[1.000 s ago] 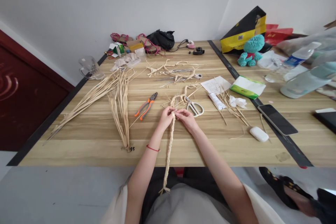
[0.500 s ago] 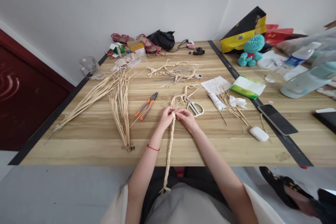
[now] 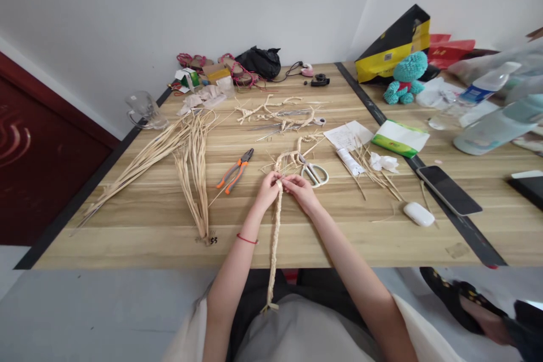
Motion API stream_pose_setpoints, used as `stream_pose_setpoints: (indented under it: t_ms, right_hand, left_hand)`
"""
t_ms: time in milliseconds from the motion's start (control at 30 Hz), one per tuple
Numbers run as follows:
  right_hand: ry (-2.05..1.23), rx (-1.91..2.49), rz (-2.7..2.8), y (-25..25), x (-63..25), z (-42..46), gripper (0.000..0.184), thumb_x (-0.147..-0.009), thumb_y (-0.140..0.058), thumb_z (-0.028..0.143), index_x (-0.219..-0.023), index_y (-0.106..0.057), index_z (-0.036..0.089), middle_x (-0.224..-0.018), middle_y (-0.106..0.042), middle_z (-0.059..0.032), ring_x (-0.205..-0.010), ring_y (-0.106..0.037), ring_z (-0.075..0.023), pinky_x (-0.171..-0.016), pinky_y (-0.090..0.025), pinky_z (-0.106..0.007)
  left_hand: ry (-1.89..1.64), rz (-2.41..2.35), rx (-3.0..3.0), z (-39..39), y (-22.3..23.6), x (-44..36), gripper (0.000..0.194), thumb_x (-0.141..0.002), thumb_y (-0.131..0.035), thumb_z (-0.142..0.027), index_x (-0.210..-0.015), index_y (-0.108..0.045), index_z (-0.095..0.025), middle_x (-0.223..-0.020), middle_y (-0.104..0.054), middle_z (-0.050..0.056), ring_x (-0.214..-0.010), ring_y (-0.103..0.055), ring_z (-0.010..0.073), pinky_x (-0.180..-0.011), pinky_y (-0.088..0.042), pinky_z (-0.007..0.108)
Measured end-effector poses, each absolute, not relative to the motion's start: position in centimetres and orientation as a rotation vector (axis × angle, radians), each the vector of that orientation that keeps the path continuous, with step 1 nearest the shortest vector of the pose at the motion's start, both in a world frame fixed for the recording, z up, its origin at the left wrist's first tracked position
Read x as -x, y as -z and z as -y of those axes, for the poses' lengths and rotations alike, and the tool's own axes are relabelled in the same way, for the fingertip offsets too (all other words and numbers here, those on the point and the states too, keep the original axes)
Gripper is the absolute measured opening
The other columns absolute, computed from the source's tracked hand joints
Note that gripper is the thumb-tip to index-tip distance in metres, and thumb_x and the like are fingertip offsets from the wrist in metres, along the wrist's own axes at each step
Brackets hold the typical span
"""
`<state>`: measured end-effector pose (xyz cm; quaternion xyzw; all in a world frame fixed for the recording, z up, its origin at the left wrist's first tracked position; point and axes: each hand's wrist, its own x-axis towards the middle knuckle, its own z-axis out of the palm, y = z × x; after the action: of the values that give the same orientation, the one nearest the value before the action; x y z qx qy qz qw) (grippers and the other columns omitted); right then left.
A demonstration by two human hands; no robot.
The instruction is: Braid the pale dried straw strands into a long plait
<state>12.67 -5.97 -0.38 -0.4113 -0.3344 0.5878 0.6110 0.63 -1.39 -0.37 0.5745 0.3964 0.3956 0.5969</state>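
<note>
Pale walls (image 3: 254, 5) back a wood-grained table (image 3: 139, 249) in the head view. Left hand (image 3: 268, 188) and right hand (image 3: 300, 191) meet over it, fingertips drawn narrowly together on the upper end of a straw braid (image 3: 276, 232); exactly how each finger sits is too small to tell. From that pinch, its long axis runs nearly straight toward the person, leaning slightly left, crossing the table's near edge between the forearms, with the frayed end pointing down at the lap. Just beyond the hands lie scissors (image 3: 311, 171). Leftward, bare wood separates the left forearm from pliers (image 3: 243, 163) and a straw bundle (image 3: 199, 164); rightward, a broader bare stretch reaches from the right forearm to a white case (image 3: 419, 214).
</note>
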Motion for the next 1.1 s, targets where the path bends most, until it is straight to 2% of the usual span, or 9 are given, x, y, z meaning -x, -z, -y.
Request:
stream_pose_setpoints:
  t_ms: [500, 1100]
  right_hand:
    - [-1.366, 0.982, 0.744, 0.52, -12.62, 6.02, 0.024, -0.064, -0.073, 0.039, -0.074, -0.063, 0.02, -0.064, -0.059, 0.0014, -0.058, -0.05, -0.0098, -0.06, -0.04, -0.025]
    - [-1.394, 0.935, 0.704, 0.39, -12.64, 6.07, 0.021, -0.065, -0.072, 0.036, -0.074, -0.063, 0.019, -0.065, -0.059, 0.0012, -0.058, -0.049, -0.0093, -0.061, -0.04, -0.025]
  left_hand:
    - [-0.886, -0.923, -1.416, 1.72, -0.04, -0.58, 0.01, -0.076, -0.054, -0.024, -0.078, -0.049, -0.016, -0.064, -0.056, -0.002, -0.058, -0.053, 0.0097, -0.057, -0.042, 0.021]
    - [-0.882, -0.939, -1.471, 1.87, 0.21, -0.58, 0.009, -0.078, -0.052, -0.025, -0.081, -0.048, -0.017, -0.068, -0.055, -0.001, -0.061, -0.052, 0.0101, -0.057, -0.04, 0.021]
